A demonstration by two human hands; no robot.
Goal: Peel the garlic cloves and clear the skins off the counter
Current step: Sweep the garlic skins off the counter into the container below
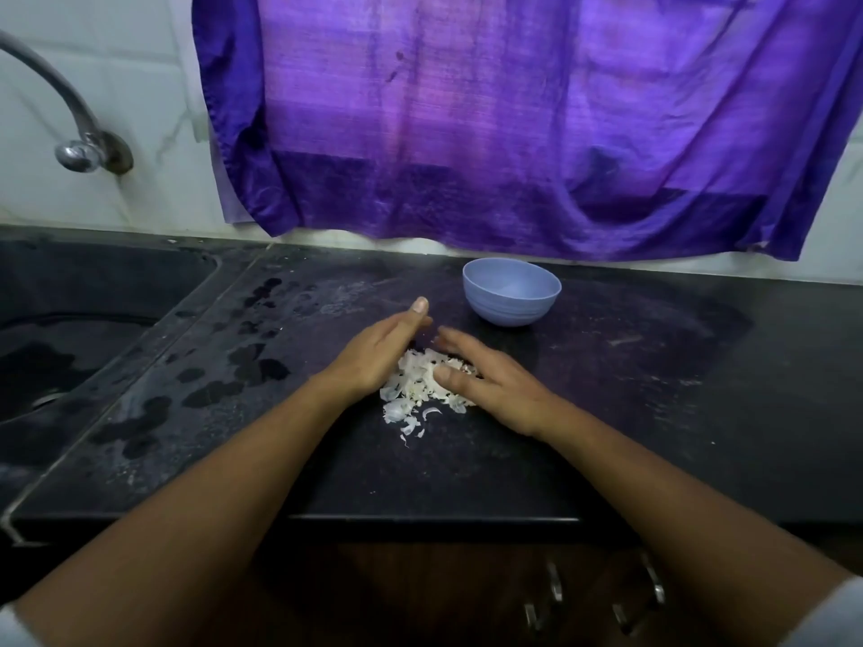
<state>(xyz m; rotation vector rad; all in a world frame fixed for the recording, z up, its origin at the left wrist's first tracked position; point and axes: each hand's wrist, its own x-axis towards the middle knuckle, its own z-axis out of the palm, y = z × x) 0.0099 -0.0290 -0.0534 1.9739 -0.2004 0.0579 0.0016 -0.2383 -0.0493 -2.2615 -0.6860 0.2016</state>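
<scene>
A pale blue bowl [511,291] stands upright on the far part of the black counter [630,413]; its near wall hides the bottom, so its contents cannot be told. Just near of it lies a heap of white garlic skins [415,382] — cupped between both hands. The left hand [378,357] stands on edge against the heap's left side, fingers straight and together. The right hand [485,380] lies flat, fingers straight, covering the heap's right side. A few loose skins trail off the near edge of the heap, clear of both hands. The sink [70,347] sits at far left.
</scene>
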